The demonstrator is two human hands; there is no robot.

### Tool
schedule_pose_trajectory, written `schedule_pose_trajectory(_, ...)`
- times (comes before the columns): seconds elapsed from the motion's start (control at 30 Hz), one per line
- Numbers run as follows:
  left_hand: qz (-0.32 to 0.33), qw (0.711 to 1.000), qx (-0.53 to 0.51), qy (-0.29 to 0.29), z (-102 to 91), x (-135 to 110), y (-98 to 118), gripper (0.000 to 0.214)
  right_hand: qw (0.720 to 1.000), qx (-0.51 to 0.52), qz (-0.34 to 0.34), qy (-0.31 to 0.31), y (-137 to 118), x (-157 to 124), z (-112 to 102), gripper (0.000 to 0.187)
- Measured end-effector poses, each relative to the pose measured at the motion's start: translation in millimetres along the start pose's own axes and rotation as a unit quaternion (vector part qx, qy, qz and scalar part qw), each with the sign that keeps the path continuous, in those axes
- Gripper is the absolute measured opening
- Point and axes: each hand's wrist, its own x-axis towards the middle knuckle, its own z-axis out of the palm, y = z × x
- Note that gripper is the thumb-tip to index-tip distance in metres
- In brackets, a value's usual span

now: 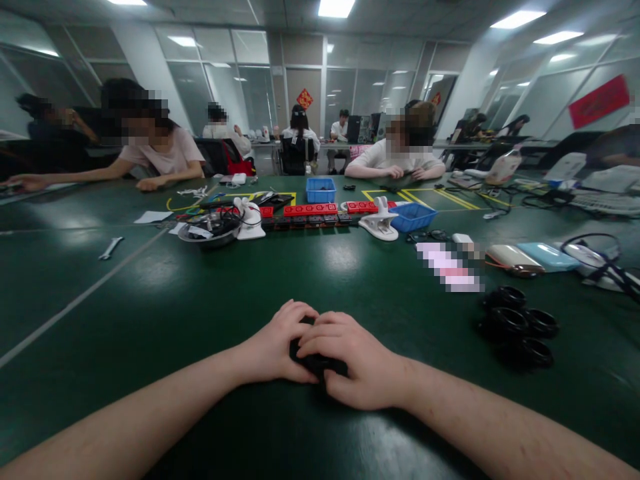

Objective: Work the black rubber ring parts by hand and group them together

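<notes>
My left hand (278,341) and my right hand (353,361) rest together on the green table (150,313), close to the near edge. Both have their fingers curled around a small black object (314,362), which is mostly covered by the fingers. Only a dark rounded edge of it shows between the hands. To the right, at arm's length, lies a pile of several black rings (517,327).
Across the table stand a row of red and black power strips (310,215), two blue bins (321,190), white holders (380,222) and a bowl of cables (210,230). A wrench (110,248) lies left. Phones and cables lie right. Other people sit at the far side.
</notes>
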Motion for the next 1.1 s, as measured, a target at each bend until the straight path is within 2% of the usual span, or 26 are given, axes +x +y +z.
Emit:
schedule_pose_trajectory(0.07,0.016,1.000,-0.001,-0.022,0.1,0.3,-7.1,0.037,0.999,0.025,-0.022,-0.002,1.0,0.1,0.1,0.033)
schedule_pose_trajectory(0.17,0.025,0.999,0.009,-0.045,0.4,-0.4,-12.9,0.058,0.998,0.031,-0.045,-0.002,-0.1,0.3,1.2,0.027)
schedule_pose_trajectory(0.27,0.008,0.998,0.008,-0.054,-0.7,-2.1,-10.8,0.071,0.999,0.007,-0.049,0.014,-2.8,-0.5,1.7,0.028)
schedule_pose_trajectory(0.33,-0.012,0.999,0.004,-0.046,-0.4,-3.9,-4.9,0.078,0.997,-0.010,-0.043,0.055,-3.8,-1.7,1.6,0.033)
schedule_pose_trajectory(0.43,-0.067,0.998,0.011,0.008,4.3,-7.3,8.0,0.085,0.992,-0.037,-0.001,0.121,-3.0,-3.4,1.7,0.039)
schedule_pose_trajectory(0.57,-0.139,0.985,0.037,0.094,14.5,-11.3,22.6,0.072,0.985,-0.086,0.091,0.120,-1.2,-3.3,4.6,0.047)
schedule_pose_trajectory(0.77,-0.138,0.984,0.070,0.091,16.3,-8.7,28.5,0.045,0.979,-0.111,0.148,0.083,-3.1,0.3,8.6,0.041)
schedule_pose_trajectory(0.93,-0.085,0.995,0.001,0.056,7.7,-3.1,19.4,0.028,0.988,-0.088,0.111,0.067,-0.6,1.2,4.1,0.024)
schedule_pose_trajectory(1.1,-0.019,0.999,-0.047,0.005,1.3,0.5,6.2,0.024,0.999,-0.030,-0.001,0.037,2.4,0.4,-0.1,0.022)
